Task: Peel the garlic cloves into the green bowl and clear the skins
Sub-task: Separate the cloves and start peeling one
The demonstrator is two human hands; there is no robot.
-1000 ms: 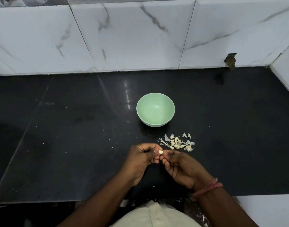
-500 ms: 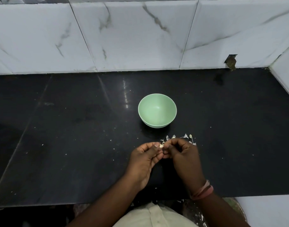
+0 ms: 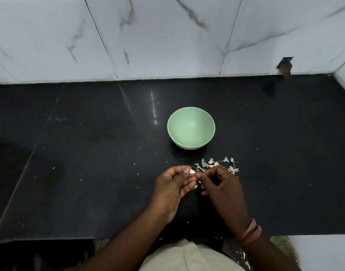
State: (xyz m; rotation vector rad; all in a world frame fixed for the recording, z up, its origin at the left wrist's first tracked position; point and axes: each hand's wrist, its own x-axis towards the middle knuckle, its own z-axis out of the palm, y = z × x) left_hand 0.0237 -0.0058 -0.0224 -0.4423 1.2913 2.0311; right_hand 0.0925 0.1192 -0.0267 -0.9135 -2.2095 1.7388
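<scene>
1. While both hands meet over the black tabletop [image 3: 89,173], the left hand [image 3: 172,184] pinches 1 garlic clove [image 3: 192,171] at its fingertips.
2. Right hand [image 3: 220,184] has fingers curled, picking at the clove's skin; step in hand looks like peeling.
3. Green bowl [image 3: 191,142] sits just beyond the hands, no cloves visible inside.
4. Pile of cloves and skins [image 3: 216,165] lies between bowl and right hand.
5. Next move likely needs the skin off, then a short reach forward to drop the clove in the bowl.
</scene>
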